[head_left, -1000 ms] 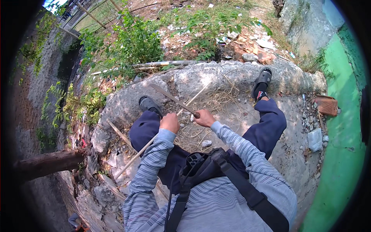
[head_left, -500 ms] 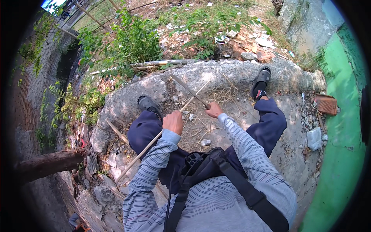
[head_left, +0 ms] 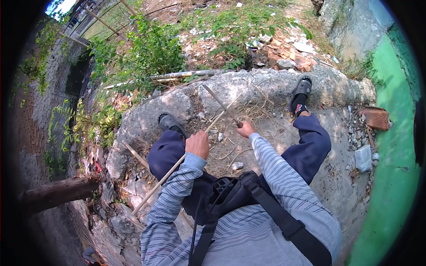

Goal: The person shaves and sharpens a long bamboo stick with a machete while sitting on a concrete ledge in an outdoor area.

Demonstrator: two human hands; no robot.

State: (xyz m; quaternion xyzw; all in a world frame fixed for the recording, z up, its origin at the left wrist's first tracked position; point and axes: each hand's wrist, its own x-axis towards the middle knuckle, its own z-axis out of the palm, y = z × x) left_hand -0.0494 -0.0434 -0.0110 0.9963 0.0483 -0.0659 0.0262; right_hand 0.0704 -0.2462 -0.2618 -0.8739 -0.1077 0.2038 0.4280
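Observation:
A long, thin, pale bamboo stick slants from beside my left forearm up past my left knee to the stone edge ahead. My left hand is closed around it, knuckles up. In my right hand is the dark handle of a long-bladed knife, its tip pointing away and to the left. Blade and stick cross in view just beyond my hands; whether they touch, I cannot tell. Thin pale shavings lie on the ground between my feet.
A raised concrete edge curves under my shoes. Another stick lies by my left knee, near a brown log. At the right are a red-brown brick, a whitish lump and a green wall. Leafy plants grow ahead.
The knife has swung slightly, its tip moving right and its handle a little nearer to me. My left hand keeps its hold on the stick and has barely moved.

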